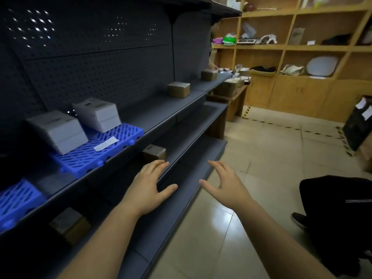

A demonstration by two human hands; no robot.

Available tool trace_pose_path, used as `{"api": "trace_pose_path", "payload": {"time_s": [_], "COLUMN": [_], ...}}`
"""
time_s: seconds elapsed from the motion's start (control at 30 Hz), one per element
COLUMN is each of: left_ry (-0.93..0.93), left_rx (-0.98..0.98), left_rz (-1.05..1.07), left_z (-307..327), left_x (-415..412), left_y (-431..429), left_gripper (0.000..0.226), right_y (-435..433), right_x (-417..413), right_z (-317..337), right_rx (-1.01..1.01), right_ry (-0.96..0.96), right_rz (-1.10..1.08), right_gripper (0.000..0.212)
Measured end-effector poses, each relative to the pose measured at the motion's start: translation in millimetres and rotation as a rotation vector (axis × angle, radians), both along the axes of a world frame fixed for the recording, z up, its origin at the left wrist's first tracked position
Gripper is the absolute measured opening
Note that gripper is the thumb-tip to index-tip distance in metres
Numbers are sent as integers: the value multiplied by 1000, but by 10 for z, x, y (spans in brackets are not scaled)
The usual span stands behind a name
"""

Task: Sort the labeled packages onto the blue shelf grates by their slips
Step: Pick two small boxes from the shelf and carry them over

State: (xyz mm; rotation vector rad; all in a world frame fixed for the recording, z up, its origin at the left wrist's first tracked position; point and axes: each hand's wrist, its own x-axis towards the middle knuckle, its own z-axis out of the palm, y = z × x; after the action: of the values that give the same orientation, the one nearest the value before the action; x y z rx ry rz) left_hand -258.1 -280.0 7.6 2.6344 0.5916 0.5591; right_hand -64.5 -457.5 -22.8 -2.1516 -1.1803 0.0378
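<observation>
Two grey packages (58, 130) (98, 113) sit on a blue shelf grate (112, 143) on the upper dark shelf, with a white slip (105, 143) lying on the grate in front of them. A second blue grate (14, 200) shows at the far left. Brown packages stand on the shelves: one (154, 152) on the middle shelf just beyond my left hand (150, 187), one (69, 224) lower left, two (178, 89) (209, 74) farther along the upper shelf. My right hand (223, 186) hovers over the shelf's outer edge. Both hands are empty, fingers spread.
A dark metal shelving unit (177, 115) with a pegboard back runs along the left. Wooden cubby shelves (291, 47) with assorted goods fill the far wall. A wooden table (235, 97) holds more boxes. A black bag (338, 208) lies on the tiled floor at right.
</observation>
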Motion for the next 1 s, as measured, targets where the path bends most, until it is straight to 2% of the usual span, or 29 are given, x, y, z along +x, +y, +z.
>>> {"api": "trace_pose_path", "payload": {"time_s": [0.2, 0.37, 0.5, 0.67, 0.83, 1.0], "left_ry": [-30, -75, -111, -105, -110, -128], "left_rx": [37, 21, 4, -42, -47, -32], "left_rz": [-53, -144, -212, -266, -231, -137], "left_z": [-4, 93, 288, 252, 184, 294], "left_x": [1353, 2673, 3787, 5095, 6345, 7469], "left_y": [697, 1231, 1457, 1653, 1842, 2243], "left_gripper": [73, 76, 72, 73, 71, 73], "right_y": [622, 999, 1144, 1278, 1509, 1958], "right_x": [1163, 2268, 3173, 4322, 5603, 6908], "right_z": [-4, 201, 401, 350, 240, 396], "right_rx": [1, 1, 56, 84, 70, 45], "right_ry": [-10, -36, -62, -57, -35, -23], "right_rz": [-23, -159, -255, -315, -276, -154], "right_gripper": [74, 74, 73, 72, 72, 72]}}
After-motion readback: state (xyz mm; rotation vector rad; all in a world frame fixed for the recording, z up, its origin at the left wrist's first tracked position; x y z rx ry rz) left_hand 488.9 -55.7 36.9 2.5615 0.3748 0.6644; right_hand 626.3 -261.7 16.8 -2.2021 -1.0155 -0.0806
